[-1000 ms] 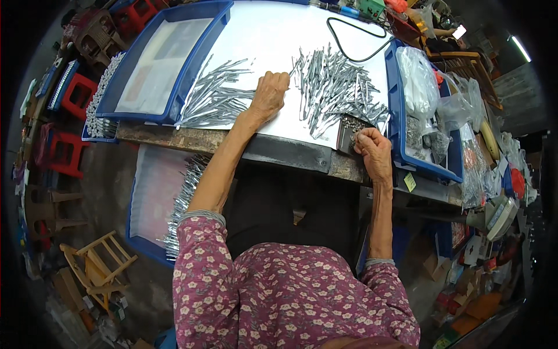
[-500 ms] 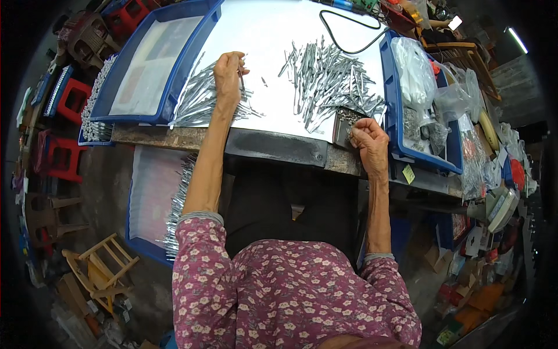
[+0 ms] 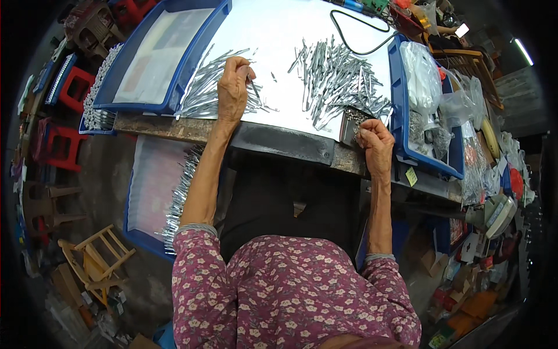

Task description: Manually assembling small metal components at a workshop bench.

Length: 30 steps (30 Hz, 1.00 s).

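Note:
My left hand is above the right side of the left pile of thin grey metal strips. Its fingers are closed in a pinch, and a dark thin strip shows at the fingertips. A small loose metal piece lies on the white tabletop to its right. My right hand is at the table's front edge, thumb and fingers pinched over a dark little tray of tiny metal parts. Whatever sits between those fingertips is too small to make out. Beyond the tray spreads a larger pile of metal strips.
Blue bins flank the work surface: a paper-lined one at left and one with plastic bags at right. A black cable loops at the back. Below the table edge at left, another blue bin has metal strips along one side.
My left hand has come slightly nearer to me over the pile, still pinched. The right hand stays at the little tray. The whole view has shifted a little.

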Tool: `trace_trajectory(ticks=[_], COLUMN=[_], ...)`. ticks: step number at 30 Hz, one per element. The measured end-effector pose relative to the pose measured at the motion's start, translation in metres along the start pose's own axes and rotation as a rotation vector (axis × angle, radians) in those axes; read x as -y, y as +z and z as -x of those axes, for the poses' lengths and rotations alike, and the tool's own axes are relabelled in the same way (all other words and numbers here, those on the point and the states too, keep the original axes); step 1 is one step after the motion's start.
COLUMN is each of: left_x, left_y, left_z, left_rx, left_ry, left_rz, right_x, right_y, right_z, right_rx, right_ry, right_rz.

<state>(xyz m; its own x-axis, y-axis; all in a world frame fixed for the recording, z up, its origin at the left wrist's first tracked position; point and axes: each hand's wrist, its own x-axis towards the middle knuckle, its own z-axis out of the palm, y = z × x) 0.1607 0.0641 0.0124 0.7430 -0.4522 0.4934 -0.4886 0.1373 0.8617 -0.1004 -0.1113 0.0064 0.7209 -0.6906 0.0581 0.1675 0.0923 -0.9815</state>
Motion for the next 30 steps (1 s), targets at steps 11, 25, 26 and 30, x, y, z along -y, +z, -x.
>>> trace_trajectory(ticks=[11,25,26,30], left_x=[-0.021,-0.023,-0.027,-0.039], left_y=[0.008,0.051,0.058,0.086], left_z=[0.026,0.042,0.046,0.063], left_rx=[-0.043,0.104,0.108,0.161], left_ry=[0.249,0.452,0.453,0.237], left_rz=[-0.221,-0.51,-0.464,-0.163], right_x=[0.0,0.003,0.003,0.005], right_y=[0.003,0.001,0.002,0.005], right_z=[0.0,0.001,0.0,0.0], right_rx=[-0.005,-0.007,-0.002,-0.014], right_ry=[-0.015,0.025,0.01,0.001], right_rz=[0.088,0.104,0.108,0.108])
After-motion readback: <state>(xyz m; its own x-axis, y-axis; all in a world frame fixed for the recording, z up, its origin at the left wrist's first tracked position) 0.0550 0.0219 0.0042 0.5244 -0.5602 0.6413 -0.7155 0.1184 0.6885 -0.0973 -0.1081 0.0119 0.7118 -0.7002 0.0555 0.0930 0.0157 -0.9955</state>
